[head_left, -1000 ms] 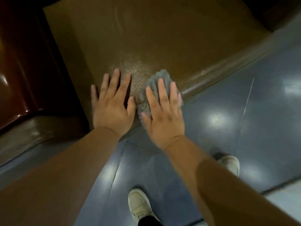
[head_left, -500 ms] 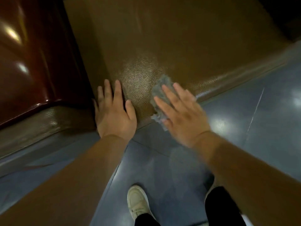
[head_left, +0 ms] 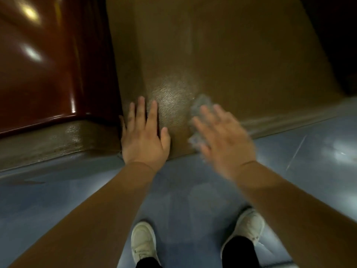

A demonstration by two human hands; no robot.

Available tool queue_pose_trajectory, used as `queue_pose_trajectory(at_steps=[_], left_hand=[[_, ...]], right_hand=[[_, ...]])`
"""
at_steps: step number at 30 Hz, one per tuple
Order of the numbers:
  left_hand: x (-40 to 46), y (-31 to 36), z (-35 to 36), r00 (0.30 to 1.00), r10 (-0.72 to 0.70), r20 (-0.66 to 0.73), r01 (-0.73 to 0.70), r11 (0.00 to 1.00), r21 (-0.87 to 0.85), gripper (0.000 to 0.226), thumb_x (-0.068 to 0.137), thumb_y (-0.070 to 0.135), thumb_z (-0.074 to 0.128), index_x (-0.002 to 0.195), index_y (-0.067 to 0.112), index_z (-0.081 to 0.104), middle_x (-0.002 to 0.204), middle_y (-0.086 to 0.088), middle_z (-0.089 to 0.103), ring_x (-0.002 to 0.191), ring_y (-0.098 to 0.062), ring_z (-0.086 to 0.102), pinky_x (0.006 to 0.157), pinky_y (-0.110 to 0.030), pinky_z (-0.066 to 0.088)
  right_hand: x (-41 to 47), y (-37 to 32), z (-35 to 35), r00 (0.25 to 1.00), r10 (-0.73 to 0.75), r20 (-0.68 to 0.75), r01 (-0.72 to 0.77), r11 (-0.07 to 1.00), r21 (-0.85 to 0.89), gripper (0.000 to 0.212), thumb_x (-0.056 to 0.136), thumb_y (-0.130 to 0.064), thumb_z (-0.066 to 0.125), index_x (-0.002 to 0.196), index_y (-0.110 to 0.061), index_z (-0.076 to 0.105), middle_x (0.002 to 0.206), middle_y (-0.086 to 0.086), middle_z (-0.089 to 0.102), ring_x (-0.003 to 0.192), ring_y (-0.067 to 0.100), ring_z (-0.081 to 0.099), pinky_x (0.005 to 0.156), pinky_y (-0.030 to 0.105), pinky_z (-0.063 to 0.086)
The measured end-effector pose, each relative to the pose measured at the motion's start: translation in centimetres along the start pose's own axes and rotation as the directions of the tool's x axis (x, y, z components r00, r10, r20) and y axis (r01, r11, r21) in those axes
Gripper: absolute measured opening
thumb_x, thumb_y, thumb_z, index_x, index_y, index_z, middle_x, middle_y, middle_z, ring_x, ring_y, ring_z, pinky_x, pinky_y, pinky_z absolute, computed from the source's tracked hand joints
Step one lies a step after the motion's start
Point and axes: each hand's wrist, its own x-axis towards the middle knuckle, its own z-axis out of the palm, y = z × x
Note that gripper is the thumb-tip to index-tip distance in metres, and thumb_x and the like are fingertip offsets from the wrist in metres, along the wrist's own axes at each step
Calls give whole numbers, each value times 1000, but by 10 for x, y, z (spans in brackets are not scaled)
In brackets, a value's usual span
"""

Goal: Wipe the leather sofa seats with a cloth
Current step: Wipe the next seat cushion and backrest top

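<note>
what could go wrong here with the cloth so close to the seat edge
1. The grey cloth sits under straight fingers of the right hand, pressed rather than gripped, near the front edge of the sofa seat; a stroke toward the person might slide it off onto the floor.
2. The left hand lies flat on the seat, so that patch may stay unwiped.

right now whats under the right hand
A grey cloth lies under the right hand, pressed on the brown leather seat near its front edge. Only the cloth's edges show past the fingers; the rest is covered.
</note>
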Motion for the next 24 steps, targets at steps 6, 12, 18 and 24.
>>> queue_pose_trajectory(at_steps=[6,12,18,24], left_hand=[[-1,2,-1,1000,-14,3,14,1000,-1,76,95,51,38,164,18,32,172,-13,25,157,-38,21,113,-63,35],[6,13,-23,974,-114,196,104,993,60,76,98,53,36,167,25,22,174,-9,15,159,-32,12,121,-61,28],[18,43,-105,797,-287,531,307,950,53,51,99,47,52,148,33,53,156,-6,50,137,-30,51,110,-47,49],[13,64,-275,764,-231,602,432,877,-212,37,107,25,57,142,17,63,140,-6,66,127,-25,63,87,-12,44]], right_hand=[[-11,132,-36,830,553,79,-558,825,90,63,107,-46,22,163,-18,23,172,8,17,159,29,10,129,48,13],[25,32,-23,842,499,204,-524,847,86,68,102,-40,1,165,-17,12,173,16,4,159,39,1,125,58,15],[17,-2,-97,881,-115,458,-143,859,491,67,95,-1,59,156,-24,42,169,2,27,155,25,26,124,40,31],[42,34,-255,841,65,537,-371,792,485,43,108,-34,43,149,-23,49,152,5,48,130,29,54,106,38,47]])
